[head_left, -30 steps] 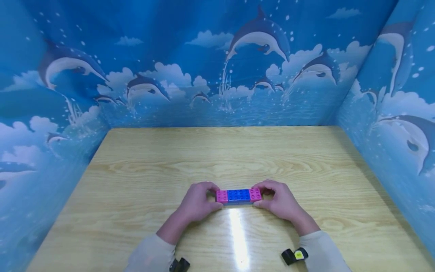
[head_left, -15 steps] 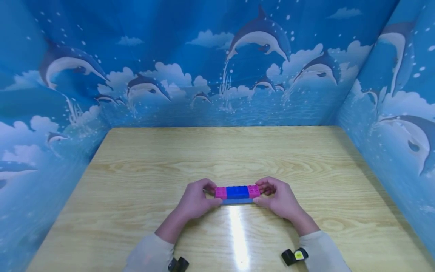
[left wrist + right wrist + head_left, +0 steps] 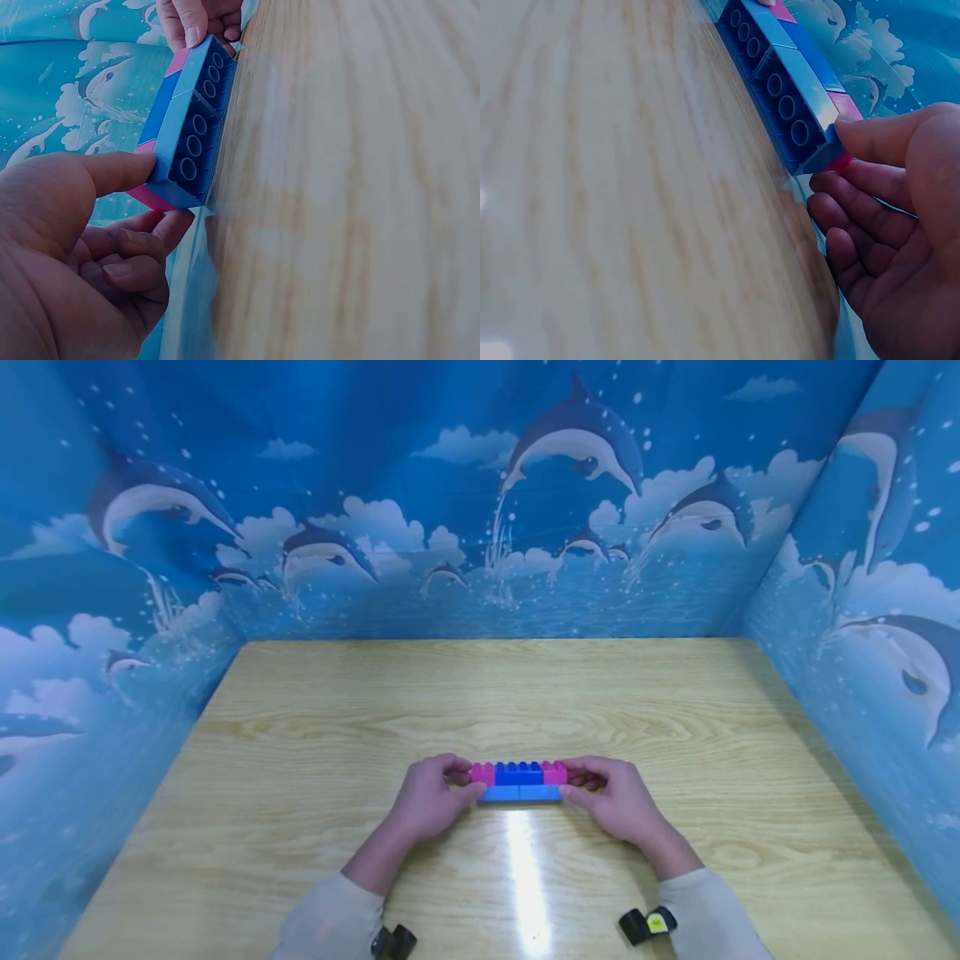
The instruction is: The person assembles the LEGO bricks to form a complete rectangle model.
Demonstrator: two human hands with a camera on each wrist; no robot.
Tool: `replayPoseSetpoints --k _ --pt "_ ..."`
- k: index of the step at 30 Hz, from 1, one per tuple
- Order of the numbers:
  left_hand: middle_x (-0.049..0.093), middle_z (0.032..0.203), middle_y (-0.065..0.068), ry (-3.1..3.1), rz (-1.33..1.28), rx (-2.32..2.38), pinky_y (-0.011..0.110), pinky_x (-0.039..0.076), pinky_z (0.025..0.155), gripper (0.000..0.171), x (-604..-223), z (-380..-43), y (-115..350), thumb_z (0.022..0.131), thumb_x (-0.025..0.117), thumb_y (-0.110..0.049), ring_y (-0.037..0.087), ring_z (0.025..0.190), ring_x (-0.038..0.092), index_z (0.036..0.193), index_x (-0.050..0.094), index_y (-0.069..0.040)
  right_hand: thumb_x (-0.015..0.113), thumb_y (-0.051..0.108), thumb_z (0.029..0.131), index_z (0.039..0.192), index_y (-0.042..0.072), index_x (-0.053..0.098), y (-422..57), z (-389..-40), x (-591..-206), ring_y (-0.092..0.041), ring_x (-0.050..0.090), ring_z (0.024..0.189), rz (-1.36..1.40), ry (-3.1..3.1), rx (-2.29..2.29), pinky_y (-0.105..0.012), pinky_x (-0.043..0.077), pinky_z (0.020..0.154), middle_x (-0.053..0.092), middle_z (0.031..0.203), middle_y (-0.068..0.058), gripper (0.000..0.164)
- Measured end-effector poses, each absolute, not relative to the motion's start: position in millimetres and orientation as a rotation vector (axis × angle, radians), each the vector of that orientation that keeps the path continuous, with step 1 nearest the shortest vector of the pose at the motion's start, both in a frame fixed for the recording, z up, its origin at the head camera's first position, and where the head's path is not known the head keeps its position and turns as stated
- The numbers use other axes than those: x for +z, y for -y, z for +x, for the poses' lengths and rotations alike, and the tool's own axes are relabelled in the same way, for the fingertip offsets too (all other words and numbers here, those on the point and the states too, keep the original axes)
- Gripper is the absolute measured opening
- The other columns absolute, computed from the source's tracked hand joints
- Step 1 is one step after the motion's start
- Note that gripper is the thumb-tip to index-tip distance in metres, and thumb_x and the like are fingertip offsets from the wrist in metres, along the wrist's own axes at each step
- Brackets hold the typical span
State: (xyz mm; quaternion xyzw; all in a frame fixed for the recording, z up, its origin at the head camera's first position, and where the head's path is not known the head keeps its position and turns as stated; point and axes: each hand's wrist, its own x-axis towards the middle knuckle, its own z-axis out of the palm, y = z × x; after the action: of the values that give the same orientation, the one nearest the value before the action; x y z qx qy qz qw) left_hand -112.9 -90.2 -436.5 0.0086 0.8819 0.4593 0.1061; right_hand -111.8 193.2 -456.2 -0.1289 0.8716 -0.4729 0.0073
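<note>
A two-layer bar of toy building bricks is held level between both hands, clear of the table. Its top row has a dark blue brick between a pink brick on the left and another pink brick on the right. Two light blue bricks lie end to end below. The left hand pinches the left end, thumb on the near side. At the right end the right hand pinches likewise. Both wrist views show the hollow underside with round tubes.
The wood-grain table spreads around the hands, with a bright light reflection near its front. Blue dolphin-print cloth walls off the back and sides. A black device is strapped at the right wrist.
The brick bar has tipped so its front side, with the light blue lower row, faces the head camera. Both hands still hold the ends and have shifted slightly left.
</note>
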Motion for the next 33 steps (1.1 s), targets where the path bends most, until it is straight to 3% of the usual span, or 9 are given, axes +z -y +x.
replayPoseSetpoints --k 7,14,23,33 --pt "0.068 0.100 0.000 -2.639 0.026 1.317 0.040 0.054 0.086 0.038 -434.7 -113.3 89.8 0.089 0.076 -0.032 0.022 0.098 0.064 0.117 0.070 -0.008 0.078 0.014 0.088 0.113 0.006 0.074 -190.2 -113.0 -453.7 -0.014 0.064 0.082 -0.389 -2.755 -1.429 -0.030 0.055 0.072 0.070 0.093 0.004 0.026" --pt "0.070 0.101 0.002 -2.673 -0.004 1.323 0.038 0.055 0.084 0.033 -433.0 -114.4 87.4 0.090 0.075 -0.032 0.021 0.096 0.064 0.113 0.072 -0.008 0.076 0.017 0.090 0.111 0.006 0.075 -186.7 -113.4 -452.4 -0.015 0.062 0.081 -0.335 -2.787 -1.412 -0.031 0.054 0.070 0.072 0.097 0.000 0.024" --pt "0.069 0.100 0.003 -2.698 -0.058 1.290 0.037 0.055 0.083 0.032 -435.4 -117.4 83.2 0.092 0.073 -0.033 0.020 0.094 0.064 0.113 0.071 -0.008 0.071 0.021 0.094 0.114 0.006 0.074 -182.6 -114.7 -452.8 -0.019 0.065 0.095 -0.254 -2.795 -1.350 -0.039 0.055 0.082 0.072 0.107 -0.005 0.024" --pt "0.069 0.100 0.003 -2.713 -0.072 1.297 0.039 0.055 0.085 0.028 -437.0 -121.0 81.4 0.092 0.073 -0.030 0.022 0.096 0.064 0.110 0.073 -0.008 0.067 0.021 0.098 0.114 0.004 0.073 -179.5 -115.5 -451.2 -0.023 0.065 0.099 -0.245 -2.810 -1.307 -0.043 0.054 0.086 0.071 0.108 -0.008 0.025"
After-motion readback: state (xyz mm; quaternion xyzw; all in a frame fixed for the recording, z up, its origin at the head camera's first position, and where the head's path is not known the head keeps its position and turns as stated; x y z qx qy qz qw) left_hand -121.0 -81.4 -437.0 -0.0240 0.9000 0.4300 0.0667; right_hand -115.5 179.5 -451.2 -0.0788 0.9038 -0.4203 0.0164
